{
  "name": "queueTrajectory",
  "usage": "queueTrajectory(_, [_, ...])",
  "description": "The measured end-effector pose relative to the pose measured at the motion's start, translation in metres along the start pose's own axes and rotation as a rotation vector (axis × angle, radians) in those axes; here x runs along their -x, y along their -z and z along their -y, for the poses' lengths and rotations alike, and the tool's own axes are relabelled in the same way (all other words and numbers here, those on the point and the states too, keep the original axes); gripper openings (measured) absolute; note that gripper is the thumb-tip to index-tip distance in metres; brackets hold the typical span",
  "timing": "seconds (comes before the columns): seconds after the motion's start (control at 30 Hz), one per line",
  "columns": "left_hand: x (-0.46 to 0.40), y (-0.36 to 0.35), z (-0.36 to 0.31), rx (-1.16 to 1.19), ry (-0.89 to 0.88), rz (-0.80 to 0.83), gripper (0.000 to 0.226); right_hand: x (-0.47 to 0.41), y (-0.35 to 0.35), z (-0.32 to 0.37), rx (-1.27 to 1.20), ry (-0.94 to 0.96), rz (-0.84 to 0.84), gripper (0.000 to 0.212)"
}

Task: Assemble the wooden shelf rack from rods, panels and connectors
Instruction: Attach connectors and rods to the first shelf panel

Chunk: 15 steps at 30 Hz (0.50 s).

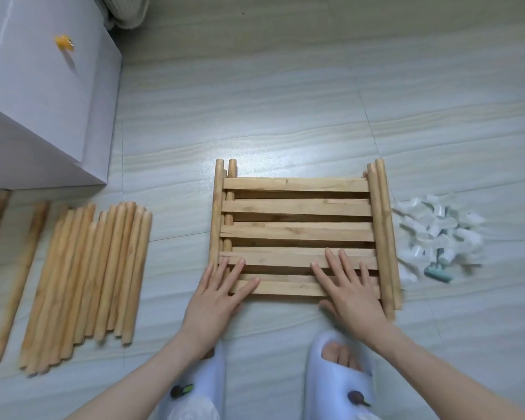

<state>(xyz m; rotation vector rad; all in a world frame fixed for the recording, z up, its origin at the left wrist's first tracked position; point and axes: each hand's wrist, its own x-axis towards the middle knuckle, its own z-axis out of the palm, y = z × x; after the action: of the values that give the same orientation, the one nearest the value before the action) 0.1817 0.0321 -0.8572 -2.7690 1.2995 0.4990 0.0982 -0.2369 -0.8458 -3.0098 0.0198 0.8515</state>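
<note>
Slatted wooden panels point(297, 234) lie stacked on the grey floor point(285, 101), five slats showing on top, in front of a person's two slippered feet point(337, 377). Both hands rest flat on the near slats: left hand point(215, 295) at the near-left corner, right hand point(349, 289) toward the near-right, fingers straight and slightly spread, gripping nothing. A row of wooden rods point(85, 283), too closely packed to count, lies to the left, with two single rods point(19, 280) beyond it. A heap of white plastic connectors point(437, 234) sits just right of the stack, uncountable. One white box point(40, 86) stands at far left.
</note>
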Motion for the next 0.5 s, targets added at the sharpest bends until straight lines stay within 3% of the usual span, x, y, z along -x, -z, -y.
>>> queueTrajectory(0.27, [-0.022,-0.004,0.018,-0.024,0.059,-0.059,0.079,-0.043,0.01,-0.012,0.033,0.036,-0.169,0.115])
queueTrajectory(0.43, [-0.066,0.011,0.052,-0.081,0.079,-0.099,0.076,-0.096,0.037,-0.029,0.049,0.023,-0.132,0.11])
queueTrajectory(0.5, [-0.09,0.02,0.064,-0.074,0.085,-0.133,0.072,-0.118,0.057,-0.037,0.031,0.058,-0.159,0.096])
